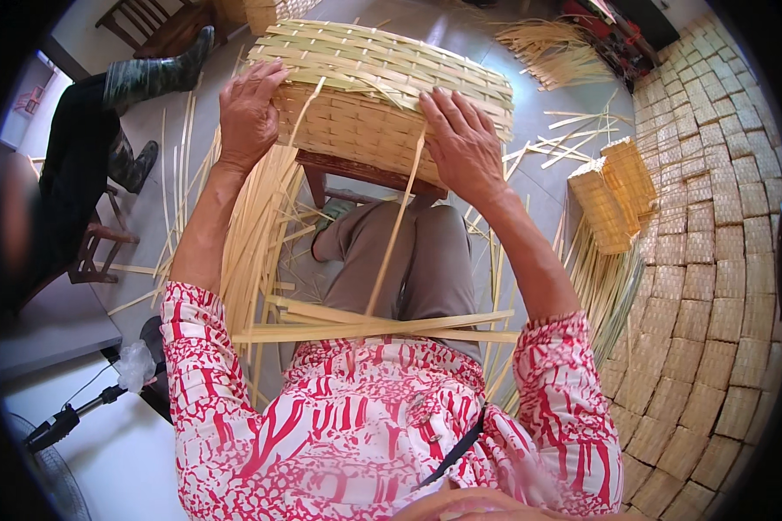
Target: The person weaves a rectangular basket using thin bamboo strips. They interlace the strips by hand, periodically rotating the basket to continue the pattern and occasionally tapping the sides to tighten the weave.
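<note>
Grey floor (543, 178) strewn with strips (256, 234) surrounds you, and woven blocks (699, 286) cover the area to your right. Ahead of your knees, the basket (356, 122) rests on the stool (314, 178), above its near edge. Your left hand (250, 115) curls at the basket's near left corner; whether it clamps, you cannot tell. Your right hand (465, 143) lies unclenched, fingers extended, touching the near rim toward the right corner.
</note>
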{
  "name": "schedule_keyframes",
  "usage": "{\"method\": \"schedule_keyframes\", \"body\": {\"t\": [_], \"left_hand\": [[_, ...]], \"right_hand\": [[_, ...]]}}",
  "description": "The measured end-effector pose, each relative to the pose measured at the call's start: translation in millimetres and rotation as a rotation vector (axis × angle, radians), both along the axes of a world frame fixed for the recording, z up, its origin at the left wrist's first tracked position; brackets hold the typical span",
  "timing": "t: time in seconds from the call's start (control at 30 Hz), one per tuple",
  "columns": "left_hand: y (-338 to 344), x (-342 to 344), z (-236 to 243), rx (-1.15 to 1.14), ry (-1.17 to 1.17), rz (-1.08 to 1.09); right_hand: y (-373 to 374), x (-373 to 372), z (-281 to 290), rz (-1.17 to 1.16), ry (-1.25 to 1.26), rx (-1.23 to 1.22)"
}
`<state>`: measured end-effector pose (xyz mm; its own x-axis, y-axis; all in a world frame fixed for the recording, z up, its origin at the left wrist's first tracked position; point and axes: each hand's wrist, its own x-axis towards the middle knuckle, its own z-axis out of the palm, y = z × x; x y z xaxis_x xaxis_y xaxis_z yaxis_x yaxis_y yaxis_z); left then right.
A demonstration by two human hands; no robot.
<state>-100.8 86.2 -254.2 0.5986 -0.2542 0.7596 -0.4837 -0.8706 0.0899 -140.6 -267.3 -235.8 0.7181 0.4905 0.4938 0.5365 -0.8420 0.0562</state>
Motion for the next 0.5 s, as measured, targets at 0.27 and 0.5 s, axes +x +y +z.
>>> {"method": "schedule_keyframes", "body": {"t": [0.27, 0.5], "left_hand": [[9, 2, 3, 0.057, -0.025, -0.022], [16, -35, 3, -0.143, -0.194, 0.087]], "right_hand": [[3, 5, 19, 0.044, -0.048, 0.018], [1, 38, 57, 0.139, -0.164, 0.093]]}}
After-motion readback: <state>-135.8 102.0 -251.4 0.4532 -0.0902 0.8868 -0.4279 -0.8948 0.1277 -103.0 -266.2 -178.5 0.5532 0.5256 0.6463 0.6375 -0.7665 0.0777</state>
